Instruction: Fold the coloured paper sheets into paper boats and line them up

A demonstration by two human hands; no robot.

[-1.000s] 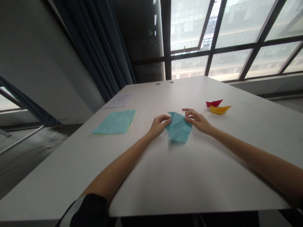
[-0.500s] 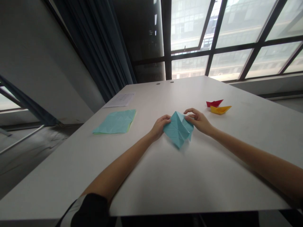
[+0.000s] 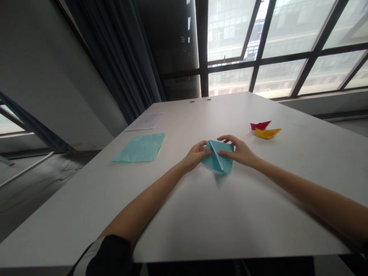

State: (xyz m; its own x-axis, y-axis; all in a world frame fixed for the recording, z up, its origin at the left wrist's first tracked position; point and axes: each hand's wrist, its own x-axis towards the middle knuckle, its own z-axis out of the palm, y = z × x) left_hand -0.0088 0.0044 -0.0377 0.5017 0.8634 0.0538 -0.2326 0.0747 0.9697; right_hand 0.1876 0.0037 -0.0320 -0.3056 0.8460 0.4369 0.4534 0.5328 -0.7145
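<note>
A light blue folded paper [image 3: 225,165] is held between my hands above the white table, with a raised ridge running down its middle. My left hand [image 3: 196,155] grips its left edge, thumb on the front face and fingers behind. On the other side, my right hand [image 3: 238,150] pinches the paper near its upper right, thumb pressed on the front close to the ridge. Some of the fingers behind the paper are hidden.
The white table [image 3: 184,214] carries a stack of light blue and green sheets [image 3: 140,148] at left. Behind it lies a printed white paper [image 3: 146,122]. A red paper boat [image 3: 260,125] and a yellow paper boat [image 3: 268,133] stand at right.
The blue paper has gone from a wide, spread shape to a more compact one with a ridge. Both thumbs have moved inward over its front, and the right hand has shifted slightly left.
</note>
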